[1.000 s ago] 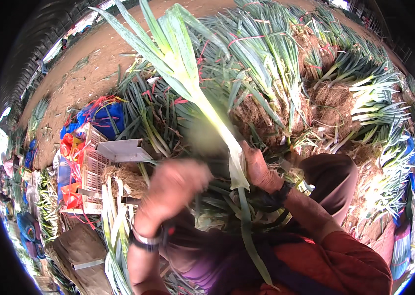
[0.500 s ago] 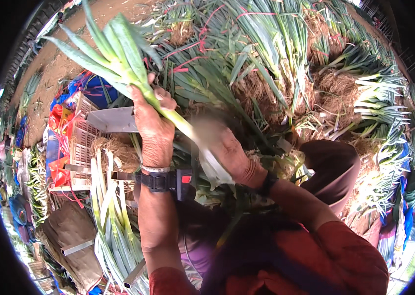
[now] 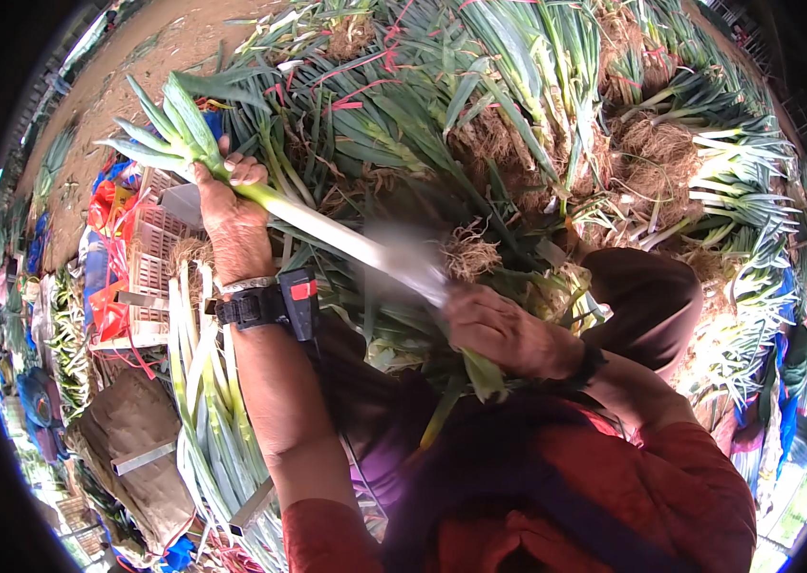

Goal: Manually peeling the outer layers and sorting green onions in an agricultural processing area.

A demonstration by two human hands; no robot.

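My left hand [image 3: 229, 222] grips a long leek [image 3: 318, 225] near its green leaves, which fan out to the upper left. The white stalk slants down to the right, where its root end is blurred by motion. My right hand [image 3: 502, 331] is closed at that lower end, around the stalk or something against it; the blur hides what. A watch and a black band with a red tab sit on my left wrist. Peeled leek skins and green scraps lie in my lap.
A big heap of bundled leeks [image 3: 556, 124] with earthy roots fills the ground ahead and to the right. Trimmed leeks [image 3: 208, 411] lie stacked at my left. Pink plastic crates [image 3: 150, 258] and blue and red bags stand at the left on bare earth.
The leek has swung from upright to slanting left and down. My left hand slid up to the green end; my right hand moved to the root end.
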